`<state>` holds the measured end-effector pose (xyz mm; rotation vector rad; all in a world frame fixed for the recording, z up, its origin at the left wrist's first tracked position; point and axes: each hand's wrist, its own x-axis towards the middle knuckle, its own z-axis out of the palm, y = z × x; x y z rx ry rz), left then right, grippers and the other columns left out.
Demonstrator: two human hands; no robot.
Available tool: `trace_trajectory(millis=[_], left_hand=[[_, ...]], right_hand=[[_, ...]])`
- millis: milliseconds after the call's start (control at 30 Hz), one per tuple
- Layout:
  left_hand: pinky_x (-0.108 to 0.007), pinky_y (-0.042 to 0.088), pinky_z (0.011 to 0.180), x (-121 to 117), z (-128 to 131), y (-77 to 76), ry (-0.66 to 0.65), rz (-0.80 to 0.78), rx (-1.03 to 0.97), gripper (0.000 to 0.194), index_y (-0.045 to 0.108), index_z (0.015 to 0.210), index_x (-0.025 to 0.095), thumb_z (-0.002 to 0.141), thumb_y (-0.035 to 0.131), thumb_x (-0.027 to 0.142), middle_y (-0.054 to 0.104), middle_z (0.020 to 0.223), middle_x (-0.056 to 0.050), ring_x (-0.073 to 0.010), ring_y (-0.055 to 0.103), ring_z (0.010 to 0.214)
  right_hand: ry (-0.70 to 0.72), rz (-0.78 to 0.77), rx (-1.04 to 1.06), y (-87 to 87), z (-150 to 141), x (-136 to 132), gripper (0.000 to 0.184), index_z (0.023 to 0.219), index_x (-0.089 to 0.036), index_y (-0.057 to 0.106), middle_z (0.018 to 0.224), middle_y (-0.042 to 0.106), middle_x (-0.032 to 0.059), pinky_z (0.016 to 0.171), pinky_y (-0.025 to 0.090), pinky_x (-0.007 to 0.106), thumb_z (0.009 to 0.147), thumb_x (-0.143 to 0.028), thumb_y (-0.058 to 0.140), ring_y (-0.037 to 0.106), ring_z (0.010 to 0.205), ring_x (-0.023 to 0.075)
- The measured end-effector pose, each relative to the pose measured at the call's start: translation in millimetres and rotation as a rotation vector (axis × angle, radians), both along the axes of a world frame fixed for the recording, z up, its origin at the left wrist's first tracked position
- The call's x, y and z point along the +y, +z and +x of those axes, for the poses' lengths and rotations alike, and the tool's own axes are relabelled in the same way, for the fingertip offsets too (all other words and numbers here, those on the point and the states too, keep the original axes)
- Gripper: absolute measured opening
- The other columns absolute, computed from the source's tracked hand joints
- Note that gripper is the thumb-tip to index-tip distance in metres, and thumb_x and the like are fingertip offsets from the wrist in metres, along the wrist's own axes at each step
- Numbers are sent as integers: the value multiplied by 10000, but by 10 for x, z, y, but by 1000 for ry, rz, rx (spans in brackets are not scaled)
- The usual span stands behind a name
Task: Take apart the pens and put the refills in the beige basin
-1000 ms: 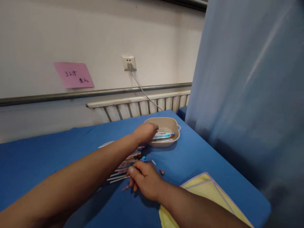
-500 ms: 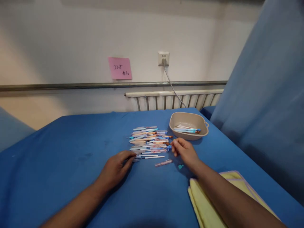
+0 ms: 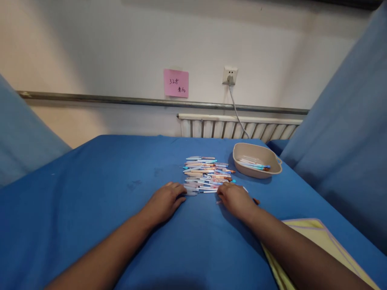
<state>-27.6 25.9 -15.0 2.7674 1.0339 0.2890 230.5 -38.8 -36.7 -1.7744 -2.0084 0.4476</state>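
Note:
Slim pens (image 3: 208,174) with pale, orange and blue parts lie side by side in a stack of rows on the blue cloth. My left hand (image 3: 165,203) rests at the left tips of the nearest rows, its fingers bent and pressed against a clear pen tip (image 3: 191,193). Over the right ends of the same rows lies my right hand (image 3: 237,198), fingers curled down; what they hold is hidden. A white thin end (image 3: 245,189) and a brown piece (image 3: 256,201) show beside that hand. Part of a pinkish barrel (image 3: 219,202) peeks out below its fingertips.
A beige basin (image 3: 256,173) with several pens inside stands behind the right hand. The folded yellow cloth (image 3: 320,237) lies under my right forearm. Behind the table are a radiator (image 3: 242,128), a metal rail (image 3: 127,100) and a plugged-in socket (image 3: 230,75). Blue curtains (image 3: 341,108) hang at both sides.
The view has swung left, so things sit farther right. My right hand has come down and nearer, over the nearest pens' right ends. A brown piece now shows beside it; the near teal piece is out of sight.

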Motion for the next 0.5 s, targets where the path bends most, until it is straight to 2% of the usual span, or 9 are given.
trace_trajectory(millis=[200, 500], left_hand=[[-323, 417, 797, 3, 15, -57, 1, -3, -35, 115, 585, 968, 210, 879, 511, 221, 596, 967, -55, -222, 534, 910], [-311, 428, 769, 15, 42, -74, 25, -48, -57, 104, 580, 953, 217, 873, 520, 247, 588, 952, -45, -218, 550, 892]], right_hand=[[21, -41, -255, 88, -34, 25, 183, 982, -163, 605, 1033, 626, 109, 778, 375, 277, 878, -179, 456, 576, 930, 208], [111, -36, -284, 53, 193, 2, 119, 869, -181, 612, 968, 615, 78, 785, 379, 260, 879, -186, 494, 564, 911, 190]])
